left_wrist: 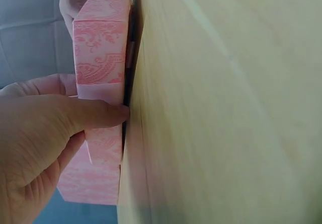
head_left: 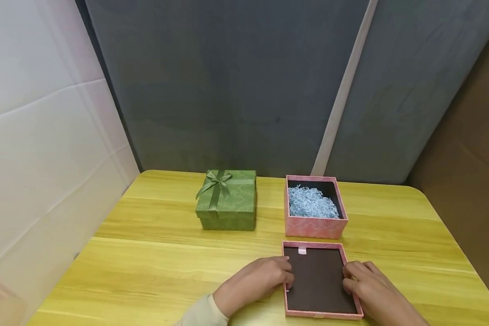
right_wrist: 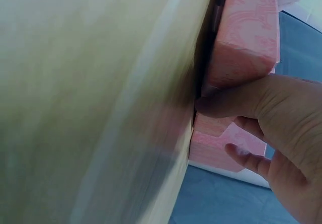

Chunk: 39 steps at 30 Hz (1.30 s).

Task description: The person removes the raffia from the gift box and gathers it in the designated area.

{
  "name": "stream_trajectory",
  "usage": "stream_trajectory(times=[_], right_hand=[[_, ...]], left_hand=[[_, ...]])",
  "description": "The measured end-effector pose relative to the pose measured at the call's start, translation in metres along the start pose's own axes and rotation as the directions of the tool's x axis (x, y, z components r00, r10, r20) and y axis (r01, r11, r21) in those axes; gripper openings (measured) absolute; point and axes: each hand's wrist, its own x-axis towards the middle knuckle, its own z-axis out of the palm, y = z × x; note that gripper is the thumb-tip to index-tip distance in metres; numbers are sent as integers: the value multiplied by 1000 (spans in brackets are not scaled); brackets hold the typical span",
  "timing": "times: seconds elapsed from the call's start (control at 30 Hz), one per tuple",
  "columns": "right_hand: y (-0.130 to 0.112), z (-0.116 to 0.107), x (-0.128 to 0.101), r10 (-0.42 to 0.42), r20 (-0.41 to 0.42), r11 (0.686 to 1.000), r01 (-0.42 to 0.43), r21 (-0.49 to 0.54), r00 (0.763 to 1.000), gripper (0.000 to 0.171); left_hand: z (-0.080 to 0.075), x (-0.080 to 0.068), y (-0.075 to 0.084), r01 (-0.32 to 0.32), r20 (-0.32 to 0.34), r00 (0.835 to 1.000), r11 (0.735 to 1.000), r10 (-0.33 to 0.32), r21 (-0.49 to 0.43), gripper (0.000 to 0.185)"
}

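Against a grey backdrop, at a wooden table, we see a green box, an open pink box and, nearest us, a shallow pink lid, pinched along opposite sides by left hand and right hand.

Looking at a yellow wood table with round back corners, carrying a green box with a bow toward the back and an open pink box to its right. Also carrying a pink lid, dark side up, just in front of that.
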Motion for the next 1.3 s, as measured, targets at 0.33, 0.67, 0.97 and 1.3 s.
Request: stream_trajectory(times=[0.33,0.67,0.97,1.3], right_hand=[[0,-31,17,5,-77,1000,-5,5,997,32],[47,-92,137,188,66,916,-199,348,980,24],[76,-51,181,267,506,815,-473,336,820,80],[87,-19,194,273,588,836,-490,247,761,76]], left_hand=[[-42,13,-9,201,-58,974,953,-219,-227,26],[-19,59,-52,602,-30,588,463,-808,-651,51],[-1,61,-55,521,-25,603,417,-798,-745,51],[-2,61,-58,579,-8,588,428,-809,-694,50]])
